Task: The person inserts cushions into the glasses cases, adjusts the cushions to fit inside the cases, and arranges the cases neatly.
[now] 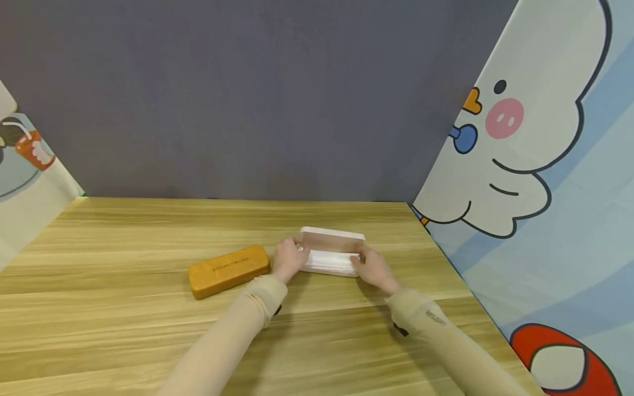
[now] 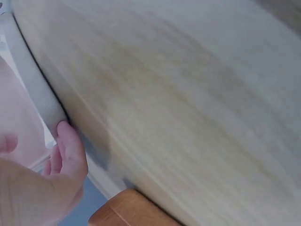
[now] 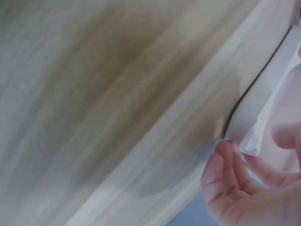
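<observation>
A white glasses case (image 1: 331, 269) with a pinkish lining lies on the table, its lid (image 1: 333, 241) raised at the back. White, thin folded material (image 1: 329, 259) fills the inside. My left hand (image 1: 289, 258) grips the left end, thumb over the front part and fingers at the outer side. At the opposite end my right hand (image 1: 373, 269) holds it the same way, thumb inside. Both wrist views show fingertips at the outer wall of the case (image 2: 40, 89), close to the tabletop; a crinkled clear-white edge (image 3: 251, 141) shows by the right fingers.
An orange-brown oblong case (image 1: 230, 270) with dark lettering rests on the wooden table (image 1: 148, 335), just left of my left hand. A grey panel (image 1: 247, 99) stands along the far edge. Cartoon-printed sheets (image 1: 555, 264) flank the table on both sides.
</observation>
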Demonstrator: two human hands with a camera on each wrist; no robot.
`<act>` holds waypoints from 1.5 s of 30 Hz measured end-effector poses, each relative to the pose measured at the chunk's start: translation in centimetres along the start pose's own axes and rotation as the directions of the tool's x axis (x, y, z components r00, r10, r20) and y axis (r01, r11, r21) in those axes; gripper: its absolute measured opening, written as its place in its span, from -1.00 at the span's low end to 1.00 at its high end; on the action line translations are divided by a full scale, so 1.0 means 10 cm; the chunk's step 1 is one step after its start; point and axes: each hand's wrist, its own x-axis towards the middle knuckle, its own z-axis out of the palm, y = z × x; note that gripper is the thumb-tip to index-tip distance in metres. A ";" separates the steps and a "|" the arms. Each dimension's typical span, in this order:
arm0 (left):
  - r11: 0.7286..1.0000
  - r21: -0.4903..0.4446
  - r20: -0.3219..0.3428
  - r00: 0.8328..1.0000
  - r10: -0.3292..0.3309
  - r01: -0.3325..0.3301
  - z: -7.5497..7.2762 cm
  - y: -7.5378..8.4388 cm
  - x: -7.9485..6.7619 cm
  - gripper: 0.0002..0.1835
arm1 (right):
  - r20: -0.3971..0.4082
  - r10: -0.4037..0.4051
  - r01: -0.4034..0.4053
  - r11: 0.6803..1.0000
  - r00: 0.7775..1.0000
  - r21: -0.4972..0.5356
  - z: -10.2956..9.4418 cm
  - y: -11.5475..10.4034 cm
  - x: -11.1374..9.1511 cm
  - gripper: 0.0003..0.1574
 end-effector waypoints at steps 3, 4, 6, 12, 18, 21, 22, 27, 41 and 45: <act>0.999 -0.021 0.050 0.998 -0.041 0.043 -0.03 0.02 0.00 -0.54 | 0.049 0.038 -0.041 0.998 0.998 0.050 -0.04 -0.02 -0.03 -0.42; 0.998 -0.035 0.069 0.996 -0.055 0.058 -0.05 0.02 0.01 -0.51 | 0.062 0.048 -0.053 0.996 0.997 0.070 -0.06 -0.02 -0.04 -0.40; 0.994 -0.068 0.102 0.991 -0.081 0.088 -0.07 0.03 0.01 -0.43 | 0.086 0.062 -0.071 0.992 0.994 0.105 -0.09 -0.04 -0.06 -0.37; 0.963 -0.187 0.202 0.967 -0.156 0.194 -0.13 0.04 0.00 -0.17 | 0.141 0.126 -0.148 0.975 0.982 0.165 -0.16 -0.06 -0.08 -0.31; 0.903 -0.266 0.307 0.918 -0.253 0.338 -0.15 0.08 0.02 -0.02 | 0.252 0.247 -0.317 0.902 0.936 0.294 -0.19 -0.07 -0.08 -0.04; 0.872 -0.299 0.342 0.897 -0.281 0.387 -0.15 0.11 0.03 -0.02 | 0.307 0.260 -0.360 0.869 0.916 0.340 -0.22 -0.07 -0.06 0.04; 0.864 -0.311 0.350 0.893 -0.285 0.397 -0.15 0.12 0.03 -0.03 | 0.322 0.260 -0.370 0.860 0.910 0.352 -0.22 -0.08 -0.06 0.04; 0.831 -0.343 0.381 0.874 -0.302 0.437 -0.14 0.16 0.04 -0.08 | 0.389 0.270 -0.423 0.818 0.881 0.390 -0.24 -0.09 -0.02 0.04; 0.830 -0.326 0.398 0.862 -0.315 0.454 -0.15 0.23 0.03 -0.21 | 0.426 0.344 -0.504 0.789 0.837 0.352 -0.25 -0.12 0.09 0.04; 0.814 -0.353 0.402 0.860 -0.314 0.462 -0.15 0.24 0.03 -0.22 | 0.441 0.338 -0.512 0.776 0.831 0.369 -0.25 -0.11 0.11 0.03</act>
